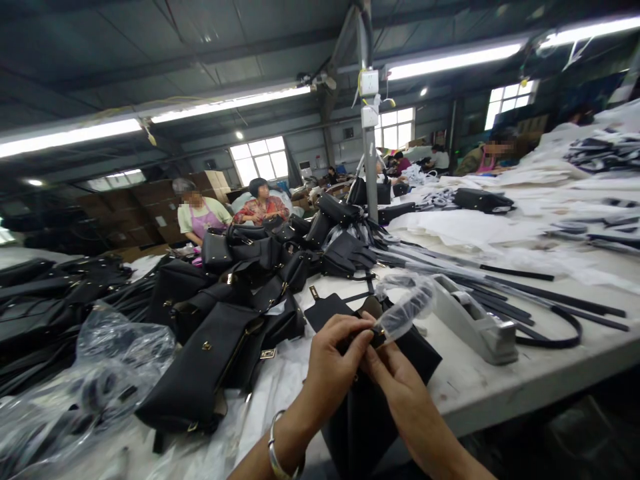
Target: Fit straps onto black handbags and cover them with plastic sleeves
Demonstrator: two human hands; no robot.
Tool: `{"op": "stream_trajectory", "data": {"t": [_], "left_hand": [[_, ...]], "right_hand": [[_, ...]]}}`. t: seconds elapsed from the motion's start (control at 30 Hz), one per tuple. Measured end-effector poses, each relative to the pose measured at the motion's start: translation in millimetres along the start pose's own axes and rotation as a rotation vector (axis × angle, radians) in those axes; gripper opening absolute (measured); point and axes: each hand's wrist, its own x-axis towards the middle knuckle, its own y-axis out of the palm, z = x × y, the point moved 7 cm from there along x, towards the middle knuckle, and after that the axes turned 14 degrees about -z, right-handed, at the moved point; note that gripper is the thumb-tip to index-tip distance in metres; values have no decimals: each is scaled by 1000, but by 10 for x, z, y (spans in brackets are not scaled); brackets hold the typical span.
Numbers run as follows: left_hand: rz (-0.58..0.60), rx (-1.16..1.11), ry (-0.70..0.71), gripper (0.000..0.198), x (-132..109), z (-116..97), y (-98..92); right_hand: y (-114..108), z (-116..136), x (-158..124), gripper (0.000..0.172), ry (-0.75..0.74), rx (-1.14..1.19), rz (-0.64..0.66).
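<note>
A black handbag point(360, 420) stands at the table's front edge, its flap point(327, 310) turned back with a gold clasp piece at the tip. Its looped handle point(410, 310) is wrapped in clear plastic film. My left hand point(337, 347) pinches at the handle's base, beside a small gold fitting. Pressed close against it, my right hand point(393, 377) grips the same spot from the other side, thumb toward the fitting. The fingers hide exactly what is pinched. To the right of the bag sits a grey tape dispenser point(475, 320).
Several black bags point(200, 367) are heaped on the left, beside crumpled clear plastic point(120, 347). Black straps point(550, 313) lie across the white table point(500, 393) on the right. A metal post point(370, 167) rises behind. Two people point(205, 217) are across the heap; others are farther back.
</note>
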Motion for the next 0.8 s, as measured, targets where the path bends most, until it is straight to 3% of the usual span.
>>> {"op": "stream_trajectory", "data": {"t": [0.2,0.4,0.57,0.7,0.8], "left_hand": [[151,224,212,15,148,-299,-58],[293,526,389,12,248,-414,0],[276,817,587,16,266,-485,36],[192,753,660,17,258,-581,12],[270,739,806,15,154,-601,54]], "right_hand": [[-55,54,35,51,-164,-316,43],[-38,185,36,46,-220,-420,98],[5,248,-13,41,-207,-332,146],[15,269,-54,41,-176,-301,158],[-24,266,-41,39,-156,-270,126]]}}
